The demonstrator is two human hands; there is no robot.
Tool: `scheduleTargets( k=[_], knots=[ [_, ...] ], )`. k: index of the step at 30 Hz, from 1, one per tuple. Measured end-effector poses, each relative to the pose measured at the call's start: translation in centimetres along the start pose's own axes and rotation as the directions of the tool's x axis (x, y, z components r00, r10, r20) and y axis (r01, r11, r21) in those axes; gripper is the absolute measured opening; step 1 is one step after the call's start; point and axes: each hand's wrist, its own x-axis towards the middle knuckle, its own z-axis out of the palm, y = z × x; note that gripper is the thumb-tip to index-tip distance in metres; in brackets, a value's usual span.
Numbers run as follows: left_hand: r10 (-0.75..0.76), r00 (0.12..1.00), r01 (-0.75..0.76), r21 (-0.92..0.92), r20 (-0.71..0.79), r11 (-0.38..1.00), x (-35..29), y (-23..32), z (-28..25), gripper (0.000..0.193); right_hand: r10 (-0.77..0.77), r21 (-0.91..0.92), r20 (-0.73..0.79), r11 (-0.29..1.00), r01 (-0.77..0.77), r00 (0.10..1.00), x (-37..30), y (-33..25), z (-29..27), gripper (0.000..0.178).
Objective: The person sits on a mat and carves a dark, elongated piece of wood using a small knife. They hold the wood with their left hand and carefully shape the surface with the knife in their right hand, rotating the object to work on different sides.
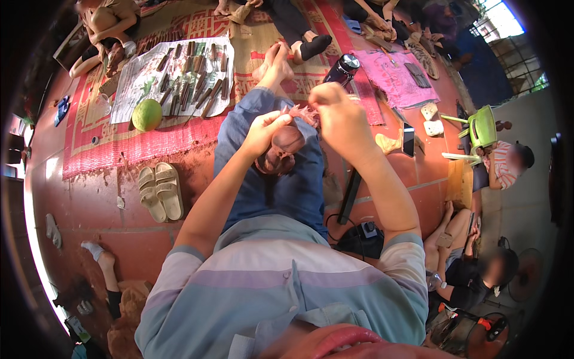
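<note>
A reddish, jagged piece [306, 115] was held up above the lap, between the two hands. Below and just nearer lay a brown, rounded piece [287, 140] with hollows in its near part; whether the two were joined could not be told.

Both pieces looked like wood, so stiffness and a modest weight could be expected, with the rounded body probably the heavier. Its smooth surface might slide a little under dry fingers. The thin points of the jagged piece seemed the most fragile, and were judged likely to snap if pinched or bent sideways. A hold would best be taken at its thicker part, or around the rounded body if the two were one.

The left hand [268, 131] was closed, with the left end of the jagged piece pinched near the thumb; the forearm was brought in from the near left, slanting far and right. The right hand [339, 116] was raised at the right end of the piece, its wrist bent and its fingers curled leftward. Its fingertips were hidden, so whether anything was gripped there could not be told. The right elbow was held out to the right, bent. Blue trousers [236, 134] were spread beneath both hands.
</note>
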Motion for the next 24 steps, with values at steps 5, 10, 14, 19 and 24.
scheduleTargets(
  k=[5,10,14,19,24],
  knots=[
    [0.002,1.000,-0.002,-0.017,0.021,1.000,-0.2,-0.9,0.7,0.020,0.374,0.610,-0.067,0.749,-0.259,0.925,-1.5,2.5,-2.1,0.013],
    [-0.050,0.998,0.049,0.022,0.033,0.999,-0.3,1.0,-0.5,0.021,0.238,0.527,0.118,0.808,-0.263,0.964,-1.1,1.8,-1.8,0.009],
    [-0.021,1.000,0.020,0.033,0.019,0.999,-0.2,0.8,-0.1,0.021,0.187,0.541,0.241,0.789,-0.292,0.952,-0.3,1.6,-2.1,0.008],
    [-0.001,1.000,0.000,0.032,0.031,0.999,-0.1,0.4,-0.2,0.020,-0.032,0.460,0.260,0.883,-0.095,0.965,0.1,1.0,-2.1,0.012],
    [-0.021,1.000,0.021,0.010,0.004,1.000,-0.2,0.4,0.1,0.019,-0.228,0.189,0.077,0.959,0.211,0.971,-1.9,1.4,-0.6,0.019]
  ],
)
